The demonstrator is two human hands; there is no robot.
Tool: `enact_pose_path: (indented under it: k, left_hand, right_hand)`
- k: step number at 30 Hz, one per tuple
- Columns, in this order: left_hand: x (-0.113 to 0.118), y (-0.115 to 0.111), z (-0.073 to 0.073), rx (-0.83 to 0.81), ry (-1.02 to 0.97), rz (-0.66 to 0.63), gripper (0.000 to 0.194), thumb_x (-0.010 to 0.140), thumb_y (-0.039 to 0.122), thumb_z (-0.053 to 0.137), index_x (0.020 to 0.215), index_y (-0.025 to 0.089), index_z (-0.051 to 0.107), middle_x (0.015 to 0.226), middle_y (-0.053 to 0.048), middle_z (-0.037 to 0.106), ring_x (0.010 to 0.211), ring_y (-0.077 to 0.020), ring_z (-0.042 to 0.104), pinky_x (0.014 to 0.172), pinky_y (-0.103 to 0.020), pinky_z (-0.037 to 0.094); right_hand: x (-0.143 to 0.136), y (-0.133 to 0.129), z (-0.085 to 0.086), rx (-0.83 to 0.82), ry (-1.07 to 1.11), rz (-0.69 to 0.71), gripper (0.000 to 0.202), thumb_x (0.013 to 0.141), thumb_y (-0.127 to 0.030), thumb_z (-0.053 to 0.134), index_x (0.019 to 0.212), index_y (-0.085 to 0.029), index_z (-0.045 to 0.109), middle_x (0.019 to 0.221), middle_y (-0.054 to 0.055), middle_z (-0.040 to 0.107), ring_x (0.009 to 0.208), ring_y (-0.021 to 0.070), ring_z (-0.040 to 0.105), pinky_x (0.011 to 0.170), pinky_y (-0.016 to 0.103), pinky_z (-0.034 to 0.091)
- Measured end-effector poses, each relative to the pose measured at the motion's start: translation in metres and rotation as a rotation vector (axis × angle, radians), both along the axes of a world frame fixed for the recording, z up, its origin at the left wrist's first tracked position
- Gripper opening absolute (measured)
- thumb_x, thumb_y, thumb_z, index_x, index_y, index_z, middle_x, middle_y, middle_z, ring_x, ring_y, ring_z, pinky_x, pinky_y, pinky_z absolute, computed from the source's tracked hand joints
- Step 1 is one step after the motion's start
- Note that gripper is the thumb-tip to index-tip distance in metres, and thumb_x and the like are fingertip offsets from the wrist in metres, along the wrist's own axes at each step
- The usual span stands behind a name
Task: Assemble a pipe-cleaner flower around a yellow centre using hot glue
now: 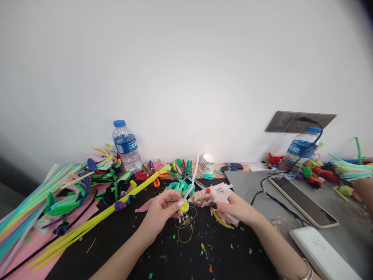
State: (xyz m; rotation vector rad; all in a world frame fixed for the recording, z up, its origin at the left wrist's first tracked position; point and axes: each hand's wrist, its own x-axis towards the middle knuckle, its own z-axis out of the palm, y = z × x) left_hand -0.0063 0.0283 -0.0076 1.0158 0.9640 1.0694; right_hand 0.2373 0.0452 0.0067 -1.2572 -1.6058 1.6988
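Near the middle of the black work surface, my left hand (166, 208) pinches a small round yellow fuzzy piece (184, 205) between thumb and fingertips. A pale pipe cleaner (196, 171) rises from beside that piece and curves at its top; whether the two are joined I cannot tell. My right hand (233, 208) is closed around a pale pink boxy device (222, 191). Multicoloured fuzz (201, 197) covers the device's end toward my left hand, with a red dot above it. Under the right palm shows a yellow curved strip (219, 221). Thin golden loops (185, 233) lie below the left fingers.
Bundled pipe cleaners (99, 221) and fuzzy flowers fill the left. Water bottles (127, 147) stand by the wall, with a paper cup (206, 164) between them. On the right lie a phone (303, 200), black cables and a white power bank (317, 249). Another person's hand (364, 192) shows at the right edge.
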Motion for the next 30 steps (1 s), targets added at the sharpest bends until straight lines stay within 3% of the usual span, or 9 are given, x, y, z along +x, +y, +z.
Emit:
enact_pose_path:
  k: [14, 23, 30]
  left_hand:
    - [-0.0003, 0.0002, -0.005, 0.016, 0.001, -0.033, 0.02, 0.071, 0.029, 0.07, 0.082, 0.016, 0.059, 0.073, 0.001, 0.063, 0.055, -0.0096, 0.058, 0.053, -0.022, 0.048]
    - [-0.0009, 0.0004, -0.0058, 0.027, 0.015, -0.046, 0.02, 0.073, 0.029, 0.069, 0.083, 0.016, 0.059, 0.072, 0.001, 0.063, 0.055, -0.0095, 0.058, 0.053, -0.022, 0.049]
    - [-0.0009, -0.0005, -0.0053, 0.02, 0.011, -0.04, 0.02, 0.072, 0.029, 0.069, 0.082, 0.016, 0.059, 0.072, 0.001, 0.063, 0.055, -0.0094, 0.058, 0.053, -0.022, 0.048]
  right_hand:
    - [-0.001, 0.0012, -0.0033, -0.002, -0.023, -0.035, 0.031, 0.074, -0.043, 0.062, 0.082, -0.015, 0.053, 0.046, -0.005, 0.055, 0.032, 0.0048, 0.041, 0.031, 0.014, 0.029]
    - [-0.0045, 0.0, 0.0036, -0.014, -0.038, -0.013, 0.025, 0.075, -0.038, 0.06, 0.071, -0.015, 0.052, 0.043, -0.005, 0.052, 0.03, 0.0042, 0.039, 0.03, 0.013, 0.028]
    - [-0.0013, 0.0018, -0.0008, -0.003, 0.01, 0.0, 0.031, 0.075, -0.044, 0.061, 0.072, -0.014, 0.052, 0.044, -0.005, 0.052, 0.03, 0.0036, 0.039, 0.03, 0.014, 0.027]
